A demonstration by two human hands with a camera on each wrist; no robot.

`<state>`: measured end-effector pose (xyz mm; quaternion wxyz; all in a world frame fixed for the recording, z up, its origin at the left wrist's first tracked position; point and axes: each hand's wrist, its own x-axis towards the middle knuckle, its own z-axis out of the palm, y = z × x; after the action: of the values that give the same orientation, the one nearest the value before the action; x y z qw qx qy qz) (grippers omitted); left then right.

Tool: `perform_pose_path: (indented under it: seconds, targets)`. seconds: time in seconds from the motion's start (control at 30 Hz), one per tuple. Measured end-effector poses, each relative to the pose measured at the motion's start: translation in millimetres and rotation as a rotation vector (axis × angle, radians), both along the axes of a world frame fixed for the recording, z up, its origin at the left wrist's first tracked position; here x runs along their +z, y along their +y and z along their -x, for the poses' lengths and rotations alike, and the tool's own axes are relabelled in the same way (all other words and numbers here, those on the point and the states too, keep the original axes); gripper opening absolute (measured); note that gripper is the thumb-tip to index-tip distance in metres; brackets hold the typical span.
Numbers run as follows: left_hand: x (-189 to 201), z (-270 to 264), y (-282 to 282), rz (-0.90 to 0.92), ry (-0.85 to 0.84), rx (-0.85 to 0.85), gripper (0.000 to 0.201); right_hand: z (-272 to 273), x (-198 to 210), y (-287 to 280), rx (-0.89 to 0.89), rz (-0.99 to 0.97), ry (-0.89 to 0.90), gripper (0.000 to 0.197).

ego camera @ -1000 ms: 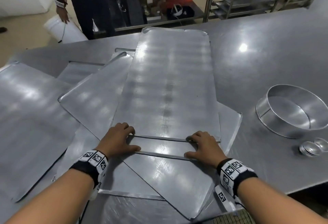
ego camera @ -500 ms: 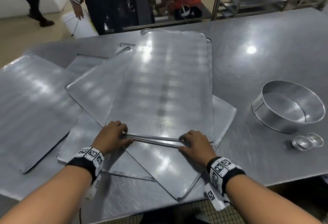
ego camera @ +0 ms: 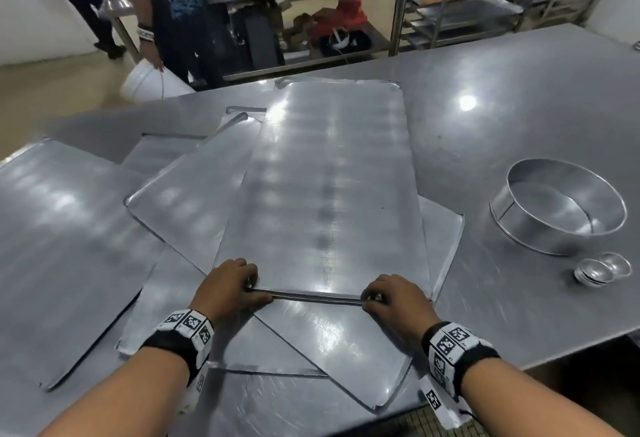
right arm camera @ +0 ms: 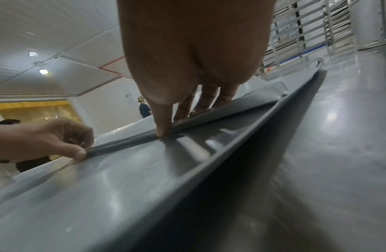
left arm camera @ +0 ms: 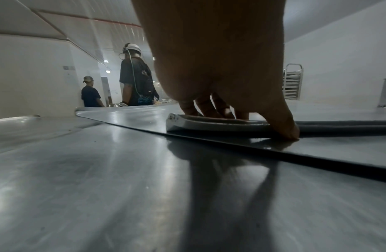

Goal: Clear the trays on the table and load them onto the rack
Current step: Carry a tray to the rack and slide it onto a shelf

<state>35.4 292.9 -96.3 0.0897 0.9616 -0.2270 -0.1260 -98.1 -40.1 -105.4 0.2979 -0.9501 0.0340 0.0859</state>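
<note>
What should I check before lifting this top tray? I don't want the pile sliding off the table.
1. Left hand pinches the top tray near edge: ok.
2. Right hand pinches the same edge: ok.
3. Top tray bare: ok.
4. One or two trays pinched: cannot tell.
5. Tray below fully on the table: not ok, its corner overhangs.
6. Round pan apart from the pile: ok.

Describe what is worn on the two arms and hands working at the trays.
Both forearms are bare, with no sleeves and no gloves. The left hand and right hand each have a black wristband carrying white blocks printed with black square fiducial markers. A further white tagged piece hangs below each wrist.
</note>
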Motion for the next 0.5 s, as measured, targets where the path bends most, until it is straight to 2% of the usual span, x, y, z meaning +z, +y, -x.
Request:
perform_pose_path:
  seconds: [0.13, 0.27, 0.37, 0.43, 0.5]
  targets:
    - [-1, -3, 2, -0.001, -0.006, -0.004, 0.062, -1, 0, 1, -0.023, 0.006, 0.027, 0.014]
    - [3, -13, 3, 0.147, 0.018, 0.061, 0.063, -8, 3, -14, -0.172, -0.04, 0.009, 0.037]
    - [1, -28, 4, 0.25, -0.05, 0.203, 0.063, -21, 8, -36, -0.434, -0.014, -0.062, 0.044]
    - [-1, -41, 4, 0.259, -0.025, 0.367, 0.072, -28, 8, -53, -0.589, 0.001, -0.002, 0.058]
    - [-4, -53, 5, 0.261, 0.059, 0.517, 0.077, -35, 5, -64, -0.687, -0.073, 0.077, 0.075]
